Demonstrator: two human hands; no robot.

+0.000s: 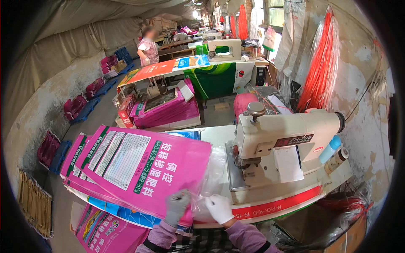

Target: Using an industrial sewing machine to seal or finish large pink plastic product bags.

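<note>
A large pink printed bag [187,158] lies on top of a stack of similar bags, across the left part of the sewing table. From its right-hand edge sticks out a clear plastic liner [214,166]. My left hand [178,206], in a grey glove, is closed at the bag's near right corner, its fingertips on the edge. Just right of it my right hand [219,209], white-gloved, pinches the crumpled clear plastic. Beyond that hand stands a cream industrial sewing machine [291,133], with its metal bed plate [238,177] near the liner.
A blue spray can [330,148] and a thread cone [337,161] stand right of the machine. Red strands [320,63] hang on the right wall. More pink bags [175,111] are stacked ahead. A person [148,48] stands farther back. Blue pallets [86,110] line the left wall.
</note>
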